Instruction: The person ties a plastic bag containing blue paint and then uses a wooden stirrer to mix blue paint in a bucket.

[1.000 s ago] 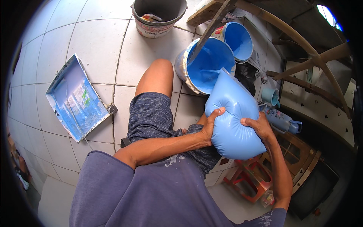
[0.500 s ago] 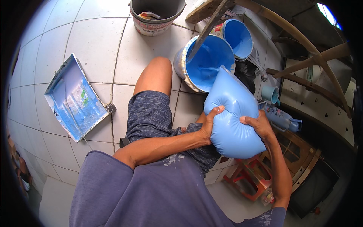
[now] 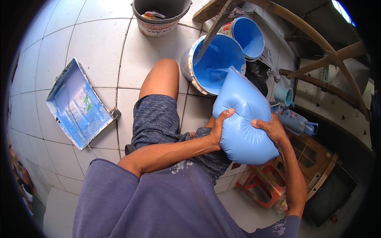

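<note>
Between my two hands is a bulging plastic bag (image 3: pixel 248 142) full of light blue paint. Its narrow top corner tilts over the rim of a large bucket (image 3: pixel 189 75), and a thin stream of paint runs from it onto the blue paint inside. My left hand (image 3: pixel 219 127) grips the bag's left side, thumb pressed into the plastic. My right hand (image 3: pixel 272 129) squeezes the right side the same way, its thumb dimpling the front. The fingers of both hands are partly hidden behind the bag. A wooden stick (image 3: pixel 212 33) crosses in front of the bucket's opening.
A paint tray (image 3: pixel 81 105) coated blue and white lies on the tiles to the left. Behind are a dark-rimmed bucket (image 3: pixel 158 27) and a second blue-lined bucket (image 3: pixel 249 37). To the right are a light blue mug (image 3: pixel 283 96), a flowered flask (image 3: pixel 295 122) and a red stool (image 3: pixel 260 188).
The bag and both hands stay almost in place, while paint keeps trickling from the corner. The whole view has shifted very slightly.
</note>
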{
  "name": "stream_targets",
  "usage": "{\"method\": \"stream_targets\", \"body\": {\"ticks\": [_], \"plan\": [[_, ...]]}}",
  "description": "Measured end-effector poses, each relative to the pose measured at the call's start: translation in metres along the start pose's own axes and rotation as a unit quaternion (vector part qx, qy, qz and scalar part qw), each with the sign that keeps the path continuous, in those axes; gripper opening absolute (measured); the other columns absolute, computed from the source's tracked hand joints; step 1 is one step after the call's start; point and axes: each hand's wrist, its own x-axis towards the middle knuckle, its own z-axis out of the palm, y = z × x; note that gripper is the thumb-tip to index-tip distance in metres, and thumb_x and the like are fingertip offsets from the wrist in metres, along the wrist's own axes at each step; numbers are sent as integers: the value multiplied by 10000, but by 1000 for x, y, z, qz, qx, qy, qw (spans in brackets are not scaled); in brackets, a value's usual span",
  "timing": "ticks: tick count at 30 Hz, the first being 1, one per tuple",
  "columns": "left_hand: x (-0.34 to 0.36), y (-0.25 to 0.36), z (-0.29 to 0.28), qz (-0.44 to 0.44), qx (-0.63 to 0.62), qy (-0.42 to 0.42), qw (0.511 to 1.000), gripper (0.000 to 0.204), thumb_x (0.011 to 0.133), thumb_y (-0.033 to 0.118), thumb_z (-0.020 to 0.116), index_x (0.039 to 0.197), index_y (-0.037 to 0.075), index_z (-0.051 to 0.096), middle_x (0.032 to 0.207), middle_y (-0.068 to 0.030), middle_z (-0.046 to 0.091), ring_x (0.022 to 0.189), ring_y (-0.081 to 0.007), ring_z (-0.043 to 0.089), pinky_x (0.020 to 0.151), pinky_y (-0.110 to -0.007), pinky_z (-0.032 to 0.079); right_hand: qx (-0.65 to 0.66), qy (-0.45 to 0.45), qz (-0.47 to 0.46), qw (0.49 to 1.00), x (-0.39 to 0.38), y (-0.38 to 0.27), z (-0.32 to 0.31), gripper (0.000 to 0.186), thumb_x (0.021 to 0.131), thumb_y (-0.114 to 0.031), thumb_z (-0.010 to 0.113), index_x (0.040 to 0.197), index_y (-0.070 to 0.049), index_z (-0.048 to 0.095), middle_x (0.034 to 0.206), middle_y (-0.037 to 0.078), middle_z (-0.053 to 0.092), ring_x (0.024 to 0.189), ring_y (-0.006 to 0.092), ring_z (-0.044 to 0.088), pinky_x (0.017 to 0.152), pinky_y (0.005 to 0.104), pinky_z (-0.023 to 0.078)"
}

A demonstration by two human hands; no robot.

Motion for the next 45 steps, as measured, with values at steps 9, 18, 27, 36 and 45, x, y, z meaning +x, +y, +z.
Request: {"method": "stream_targets", "body": {"ticks": [9,18,27,36,45], "plan": [[6,-4,-13,-9,-8,-14,1000,905,740,557,602,1368,-11,283,1248,-242,459,1122,-345,526,969,-468,444,19,13,-3,1000,-1,1,6,610,649,-286,776,1093,81,577,937,169,653,781,220,653,720,313,528],[-4,4,-13,-104,19,-35,994,955,735,673,551,1401,45,280,1297,-209,439,1181,-337,469,991,-480,404,-56,62,-56,995,-3,19,12,868,618,-554,723,1158,92,513,964,238,622,807,272,649,735,350,525],[-12,10,-11,-80,69,-29,994,1016,702,665,631,1417,84,204,1344,-197,383,1240,-335,417,982,-492,424,-27,92,-28,995,-6,38,5,1132,577,-577,769,1345,99,285,1208,313,457,1060,350,562,865,397,494],[-20,13,-16,-78,118,-79,987,1098,654,610,703,1433,50,169,1367,-209,347,1273,-347,375,1032,-481,374,172,-91,113,974,-16,49,1,1034,649,-475,778,1363,89,286,1258,250,470,1121,321,524,939,386,451],[-11,-6,-12,-46,119,38,991,513,770,408,654,1150,83,538,1112,-98,554,1060,-221,530,930,-382,441,178,-40,55,982,-19,53,5,947,667,-432,760,1332,97,341,1213,224,517,1085,285,557,909,364,472]]}}
